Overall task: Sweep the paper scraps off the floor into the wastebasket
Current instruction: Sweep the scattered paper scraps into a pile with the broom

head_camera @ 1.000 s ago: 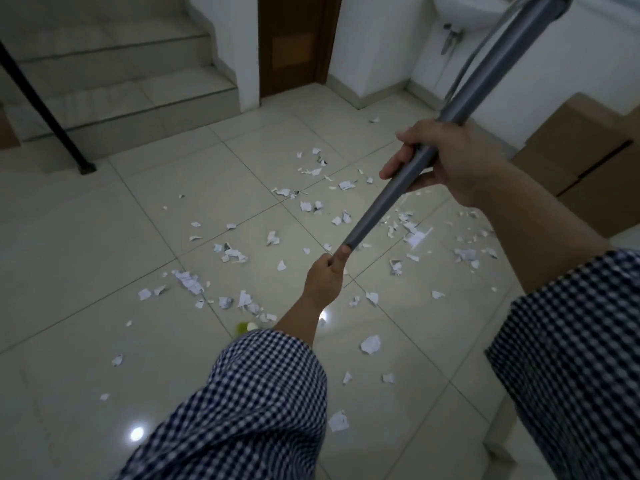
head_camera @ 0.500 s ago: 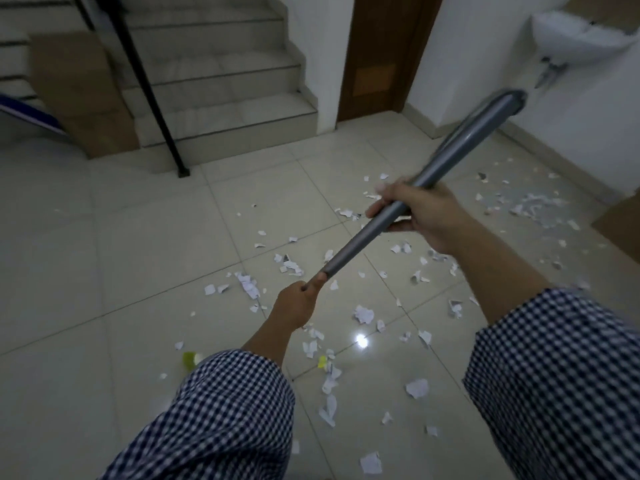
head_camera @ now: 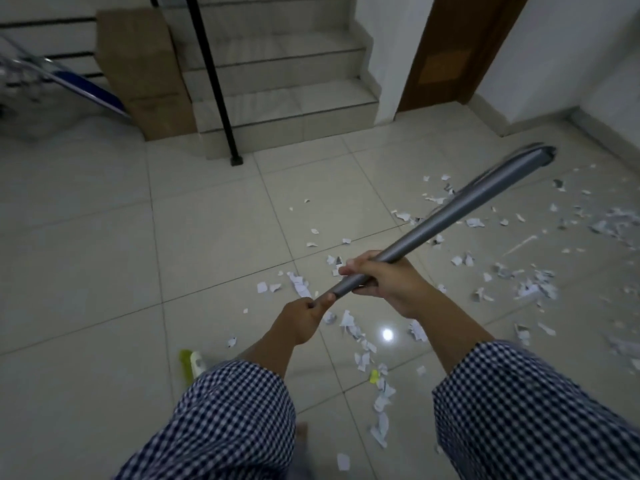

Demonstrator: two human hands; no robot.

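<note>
Both hands are wrapped tight on a grey broom handle (head_camera: 467, 209). The fingers (head_camera: 351, 269) of the right hand (head_camera: 388, 284) curl over the top of the shaft with the thumb tucked underneath. Just below it, the left hand (head_camera: 303, 318) grips the narrower part of the shaft, its thumb lying along the pole. The two hands sit close together but do not touch.

From there the handle slants up to the right, its blunt end hanging over the floor (head_camera: 104, 271). Downward it passes behind the left checked sleeve (head_camera: 239, 420), where a bit of the green and white broom head (head_camera: 191, 364) shows at floor level.

Paper scraps (head_camera: 533, 289) lie thickest to the right. A looser trail runs under the hands and down between the sleeves, and a few stray bits lie toward the stairs (head_camera: 277, 77). The wastebasket is not in view.

This looks like the gathering step: nothing is piled up properly yet. The next stroke should draw the broom head across the near trail toward the thick patch on the right, with short, low pulls so the light scraps do not flutter away.
</note>
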